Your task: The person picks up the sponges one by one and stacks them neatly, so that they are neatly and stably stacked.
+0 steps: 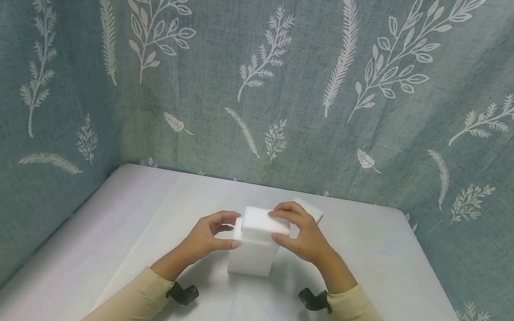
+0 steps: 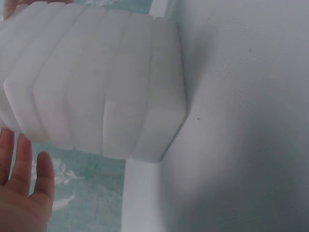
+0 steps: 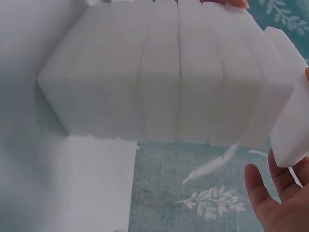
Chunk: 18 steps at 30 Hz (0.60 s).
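Note:
A stack of white sponge-like blocks [image 1: 251, 259] stands upright on the white table. My right hand [image 1: 304, 233] holds the top white block [image 1: 259, 218] between thumb and fingers. In the right wrist view this held block [image 3: 289, 106] is tilted and set off from the layers of the stack [image 3: 159, 96]. My left hand [image 1: 206, 234] is at the upper left of the stack, thumb at its near edge and fingers towards the far side. In the left wrist view the left fingers [image 2: 21, 164] reach along the edge of the upper layers.
Another flat white piece [image 1: 311, 210] lies on the table [image 1: 175, 198] behind my right hand. Leaf-patterned green-blue curtains [image 1: 209, 79] stand at the back and both sides. A black wrist mount [image 1: 184, 294] sticks out inward from the left cuff, and another black mount [image 1: 313, 299] from the right.

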Motion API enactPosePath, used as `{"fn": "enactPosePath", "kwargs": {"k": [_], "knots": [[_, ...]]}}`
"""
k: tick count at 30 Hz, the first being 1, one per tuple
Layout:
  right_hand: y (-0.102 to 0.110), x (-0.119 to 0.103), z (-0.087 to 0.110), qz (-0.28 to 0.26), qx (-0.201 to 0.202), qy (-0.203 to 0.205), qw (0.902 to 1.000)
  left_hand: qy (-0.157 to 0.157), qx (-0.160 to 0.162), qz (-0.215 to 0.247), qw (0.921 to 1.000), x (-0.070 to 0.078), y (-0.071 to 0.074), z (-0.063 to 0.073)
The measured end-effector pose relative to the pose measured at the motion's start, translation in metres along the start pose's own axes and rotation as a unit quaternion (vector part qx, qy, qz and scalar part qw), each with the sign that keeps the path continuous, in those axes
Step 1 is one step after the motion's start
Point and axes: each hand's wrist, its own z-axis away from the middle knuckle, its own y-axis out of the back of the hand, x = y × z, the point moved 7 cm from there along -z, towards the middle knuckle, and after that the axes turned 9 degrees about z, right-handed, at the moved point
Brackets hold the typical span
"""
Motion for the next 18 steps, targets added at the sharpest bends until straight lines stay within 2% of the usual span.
{"fn": "enactPosePath", "kwargs": {"k": [5, 18], "knots": [[-0.0038, -0.0028, -0.0012, 0.013, -0.005, 0.001, 0.9999, -0.001, -0.005, -0.003, 1.0000, 0.0029, -0.0021, -0.0009], [-0.0089, -0.0056, -0.0011, 0.023, -0.010, 0.014, 0.9996, -0.031, -0.005, 0.014, 0.9994, 0.0055, -0.0006, -0.0007]]}}
